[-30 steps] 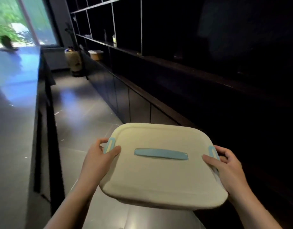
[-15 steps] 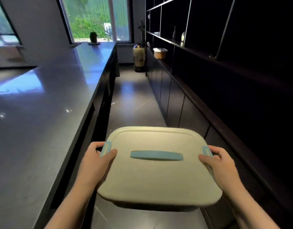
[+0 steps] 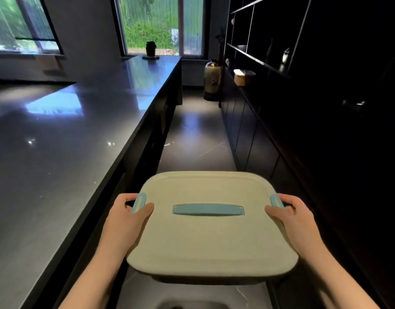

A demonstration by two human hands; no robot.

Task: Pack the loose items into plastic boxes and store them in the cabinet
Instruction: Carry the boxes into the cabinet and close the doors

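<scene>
I carry a plastic box (image 3: 211,239) with a cream lid, a light-blue handle on top and light-blue clips at both sides, held level in front of me over the aisle floor. My left hand (image 3: 125,221) grips its left edge by the clip, thumb on the lid. My right hand (image 3: 297,219) grips the right edge the same way. The lid hides what is inside. The dark cabinet (image 3: 248,134) with shut lower doors runs along the right.
A long glossy dark counter (image 3: 65,139) runs along the left with a small dark figure (image 3: 150,49) at its far end. Open shelves (image 3: 259,56) above the cabinet hold a small lidded box (image 3: 243,76). A patterned vase (image 3: 212,80) stands on the floor at the aisle's end.
The view has swung left from the cabinet wall toward the aisle, so the counter and window now show. Both hands keep the same grip on the box.
</scene>
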